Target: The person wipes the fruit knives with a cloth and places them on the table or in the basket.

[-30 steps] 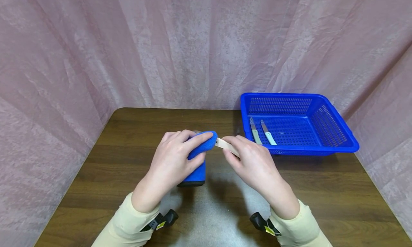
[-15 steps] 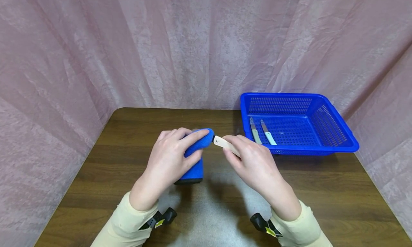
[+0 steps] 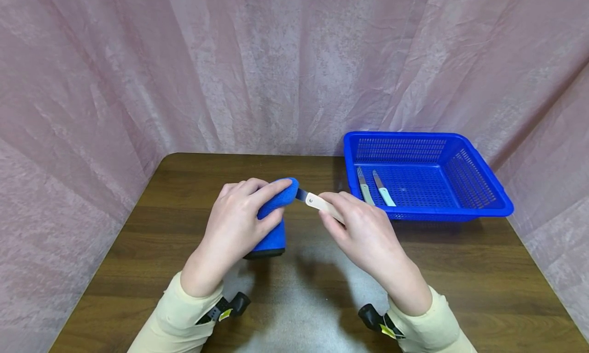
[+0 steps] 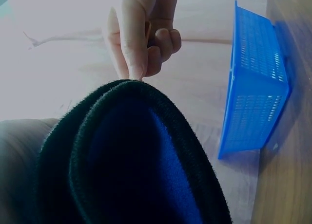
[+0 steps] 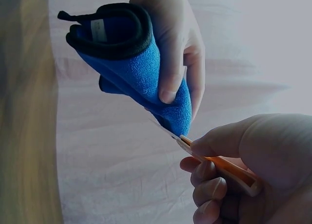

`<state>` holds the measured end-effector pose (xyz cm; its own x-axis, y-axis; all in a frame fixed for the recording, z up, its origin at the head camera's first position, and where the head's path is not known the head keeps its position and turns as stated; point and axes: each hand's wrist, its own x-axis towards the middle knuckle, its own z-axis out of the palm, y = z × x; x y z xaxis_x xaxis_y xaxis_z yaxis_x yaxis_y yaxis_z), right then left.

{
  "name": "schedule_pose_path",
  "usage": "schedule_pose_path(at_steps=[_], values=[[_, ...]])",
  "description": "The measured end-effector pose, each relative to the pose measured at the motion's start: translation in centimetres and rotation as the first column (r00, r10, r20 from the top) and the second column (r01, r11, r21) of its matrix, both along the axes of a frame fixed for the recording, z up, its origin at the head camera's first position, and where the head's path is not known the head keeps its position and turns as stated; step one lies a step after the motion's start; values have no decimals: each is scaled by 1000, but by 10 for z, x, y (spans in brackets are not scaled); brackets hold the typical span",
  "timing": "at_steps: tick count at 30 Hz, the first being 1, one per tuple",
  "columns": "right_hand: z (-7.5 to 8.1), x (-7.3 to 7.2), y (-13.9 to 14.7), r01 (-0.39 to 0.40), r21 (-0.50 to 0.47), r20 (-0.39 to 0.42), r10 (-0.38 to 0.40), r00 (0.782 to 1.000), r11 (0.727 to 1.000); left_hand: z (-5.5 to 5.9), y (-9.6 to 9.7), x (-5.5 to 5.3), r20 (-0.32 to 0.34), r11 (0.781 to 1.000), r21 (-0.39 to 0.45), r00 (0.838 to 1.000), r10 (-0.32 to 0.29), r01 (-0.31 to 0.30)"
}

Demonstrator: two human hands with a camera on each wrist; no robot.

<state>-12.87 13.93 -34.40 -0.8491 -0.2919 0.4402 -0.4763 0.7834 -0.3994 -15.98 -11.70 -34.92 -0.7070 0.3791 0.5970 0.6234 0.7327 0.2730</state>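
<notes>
A blue cloth (image 3: 272,236) with a dark edging is folded over in my left hand (image 3: 234,215), pinched between thumb and fingers. Part of a knife blade (image 3: 301,194) shows at the cloth's fold; its tip side is hidden there in the head view. My right hand (image 3: 361,233) holds this folding knife by its pale handle (image 3: 322,205). In the right wrist view the cloth (image 5: 139,70) hangs in a loose roll, a white label inside, and the knife (image 5: 222,170) has an orange-toned slot along its handle. Both hands are above the table.
A blue plastic basket (image 3: 428,211) stands at the table's right rear. Inside lie two more folding knives, one with a greenish handle (image 3: 366,194) and one with a pale blue-white handle (image 3: 387,196). A pink curtain (image 3: 276,72) hangs behind the wooden table (image 3: 184,189).
My left hand and the cloth have moved left and slightly away along the blade, so more metal shows between cloth and handle. My right hand has hardly moved.
</notes>
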Motion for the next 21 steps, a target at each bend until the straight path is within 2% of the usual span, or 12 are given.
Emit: schedule_pose_path(at_steps=[21], values=[[0,1,0,6,-3,2,-6,1000,1000,1,-5,-2,16,1000,-1,1000,25,-25]])
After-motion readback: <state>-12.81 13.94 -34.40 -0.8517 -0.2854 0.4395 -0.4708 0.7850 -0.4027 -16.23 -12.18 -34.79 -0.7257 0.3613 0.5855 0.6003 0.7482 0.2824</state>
